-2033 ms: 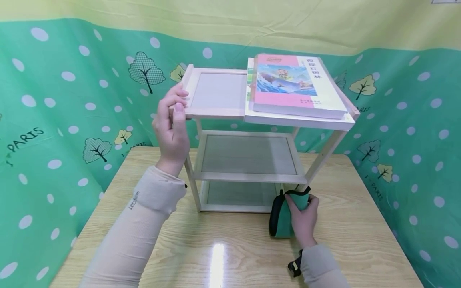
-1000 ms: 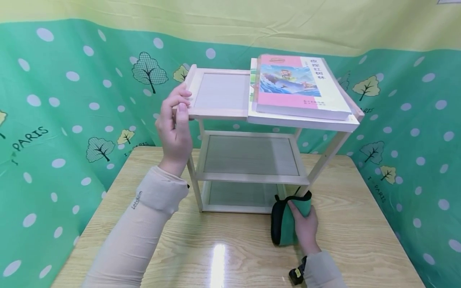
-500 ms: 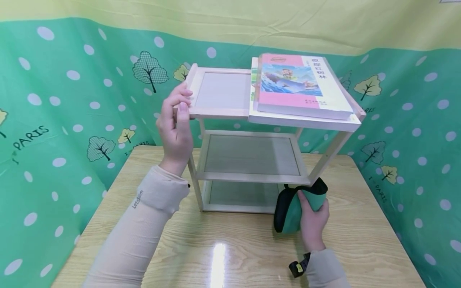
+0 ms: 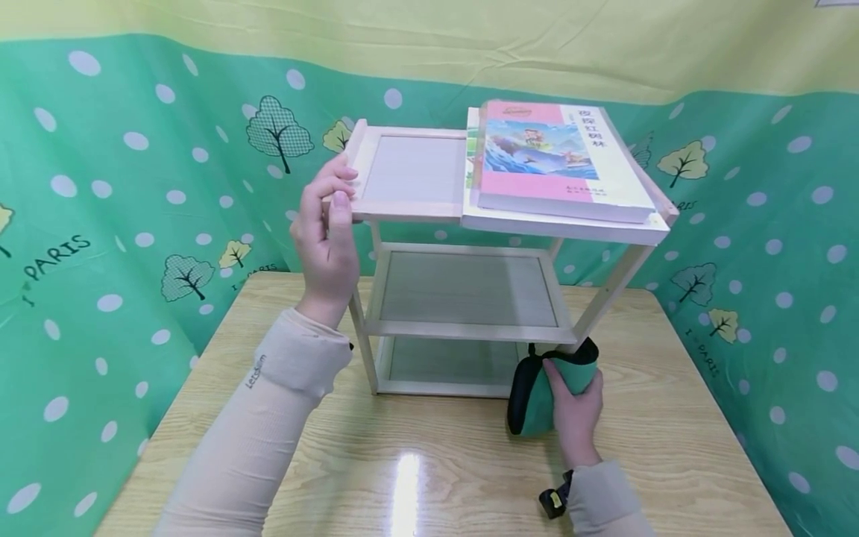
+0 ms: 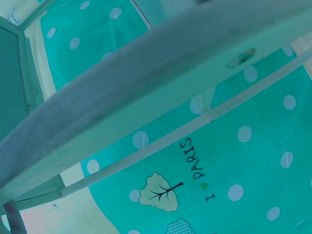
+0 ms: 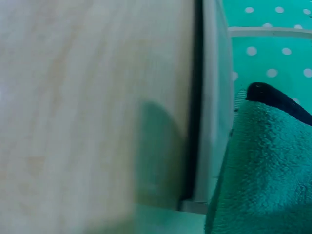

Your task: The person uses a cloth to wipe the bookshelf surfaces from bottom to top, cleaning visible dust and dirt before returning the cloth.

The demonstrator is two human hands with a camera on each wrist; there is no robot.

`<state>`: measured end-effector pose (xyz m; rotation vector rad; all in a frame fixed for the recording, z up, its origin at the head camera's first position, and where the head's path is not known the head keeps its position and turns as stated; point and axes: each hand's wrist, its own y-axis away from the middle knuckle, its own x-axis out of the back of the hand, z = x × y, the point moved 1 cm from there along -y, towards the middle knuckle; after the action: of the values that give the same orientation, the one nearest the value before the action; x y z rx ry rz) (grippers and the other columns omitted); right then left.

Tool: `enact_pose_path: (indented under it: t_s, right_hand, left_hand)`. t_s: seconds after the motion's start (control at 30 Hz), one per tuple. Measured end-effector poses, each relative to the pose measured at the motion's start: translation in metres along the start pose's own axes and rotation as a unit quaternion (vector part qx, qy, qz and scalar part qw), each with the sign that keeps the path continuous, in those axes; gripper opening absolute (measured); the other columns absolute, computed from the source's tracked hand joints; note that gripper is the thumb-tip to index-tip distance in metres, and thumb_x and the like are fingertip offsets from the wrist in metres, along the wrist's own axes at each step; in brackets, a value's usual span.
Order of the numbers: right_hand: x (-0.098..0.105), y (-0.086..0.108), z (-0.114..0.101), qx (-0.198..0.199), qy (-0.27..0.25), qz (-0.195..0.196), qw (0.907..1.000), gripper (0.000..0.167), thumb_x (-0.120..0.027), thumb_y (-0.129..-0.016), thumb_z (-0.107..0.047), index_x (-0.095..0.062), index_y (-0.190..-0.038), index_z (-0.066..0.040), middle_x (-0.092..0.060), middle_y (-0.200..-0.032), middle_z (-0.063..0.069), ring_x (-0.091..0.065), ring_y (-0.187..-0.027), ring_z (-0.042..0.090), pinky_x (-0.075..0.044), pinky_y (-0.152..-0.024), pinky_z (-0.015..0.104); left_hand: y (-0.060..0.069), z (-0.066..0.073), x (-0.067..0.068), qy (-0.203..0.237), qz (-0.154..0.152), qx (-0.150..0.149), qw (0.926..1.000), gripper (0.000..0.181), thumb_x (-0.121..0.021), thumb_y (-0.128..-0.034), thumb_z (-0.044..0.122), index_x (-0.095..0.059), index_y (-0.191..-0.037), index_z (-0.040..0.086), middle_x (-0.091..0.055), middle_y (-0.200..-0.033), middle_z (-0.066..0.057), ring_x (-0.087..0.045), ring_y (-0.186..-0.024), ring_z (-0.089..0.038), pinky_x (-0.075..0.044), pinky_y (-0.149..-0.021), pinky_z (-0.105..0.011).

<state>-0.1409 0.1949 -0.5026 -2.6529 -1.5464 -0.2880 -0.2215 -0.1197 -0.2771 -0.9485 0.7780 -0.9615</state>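
Note:
A pale wooden three-tier shelf (image 4: 470,333) stands on the table. My left hand (image 4: 327,239) grips the left end of its top tier, thumb at the front corner and fingers by the side rail. In the left wrist view a blurred rail of the shelf (image 5: 146,73) crosses close to the camera. At the shelf's lower front right leg, my right hand (image 4: 577,418) holds a folded green cleaning cloth (image 4: 537,406) with black edging. The cloth's fuzzy green surface (image 6: 273,165) fills the lower right of the right wrist view; the fingers are not visible there.
Two stacked books (image 4: 537,186), the upper one pink and white, lie on the top tier's right half. The wood-grain table (image 4: 322,470) extends around the shelf. A green and yellow dotted curtain (image 4: 134,224) hangs behind and at both sides.
Over the last second my right hand has moved the cloth up along the right leg, then slightly back down and left. My left hand keeps its hold on the shelf.

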Motion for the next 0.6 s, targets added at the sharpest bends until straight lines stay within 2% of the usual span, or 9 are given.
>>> enact_pose_path:
  t_s: [0.1,0.23,0.43,0.5,0.6]
  right_hand:
    - [0.000,-0.001,0.009,-0.019,0.045,-0.036,0.9982,0.072,-0.063,-0.090,-0.051,-0.034,-0.142,-0.011,-0.048,-0.128,0.001,-0.049,-0.107,0.011,-0.044,-0.079,0.015]
    - [0.000,-0.003,0.020,-0.033,0.073,-0.082,0.9934,0.075,-0.062,-0.091,-0.052,-0.030,-0.143,-0.007,-0.047,-0.133,0.010,-0.049,-0.111,0.018,-0.044,-0.083,0.020]
    - [0.004,-0.004,0.029,-0.042,0.078,-0.152,0.9844,0.084,-0.064,-0.091,-0.050,-0.019,-0.149,-0.009,-0.039,-0.142,0.016,-0.045,-0.123,0.025,-0.041,-0.095,0.032]
    - [0.007,-0.002,0.030,-0.050,0.068,-0.175,0.9810,0.086,-0.064,-0.092,-0.047,-0.015,-0.151,-0.010,-0.036,-0.145,0.016,-0.042,-0.127,0.026,-0.039,-0.099,0.033]
    - [0.012,0.001,0.031,-0.056,0.073,-0.185,0.9784,0.084,-0.062,-0.093,-0.047,-0.015,-0.152,-0.011,-0.035,-0.147,0.015,-0.041,-0.128,0.025,-0.039,-0.100,0.030]
  left_hand:
    - [0.000,0.000,0.000,0.001,0.000,0.001,1.0000,0.029,-0.042,-0.0902,0.016,-0.053,-0.090,-0.011,-0.065,-0.107,-0.025,-0.059,-0.126,-0.028,-0.043,-0.114,-0.044]
    - [0.000,0.000,0.000,0.001,-0.001,0.002,1.0000,0.029,-0.043,-0.0903,0.016,-0.053,-0.091,-0.011,-0.065,-0.107,-0.025,-0.058,-0.126,-0.028,-0.042,-0.114,-0.044]
    - [0.000,0.001,0.000,0.000,0.001,0.000,1.0000,0.029,-0.043,-0.0903,0.016,-0.053,-0.090,-0.011,-0.065,-0.106,-0.025,-0.059,-0.126,-0.028,-0.043,-0.114,-0.044]
    - [-0.001,0.001,0.001,-0.001,-0.001,-0.001,1.0000,0.029,-0.043,-0.0904,0.016,-0.053,-0.090,-0.012,-0.065,-0.106,-0.025,-0.059,-0.126,-0.028,-0.043,-0.114,-0.044]
    - [-0.001,0.001,0.002,-0.005,-0.004,-0.002,1.0000,0.029,-0.043,-0.0908,0.015,-0.053,-0.090,-0.012,-0.065,-0.105,-0.026,-0.059,-0.126,-0.028,-0.043,-0.114,-0.044]
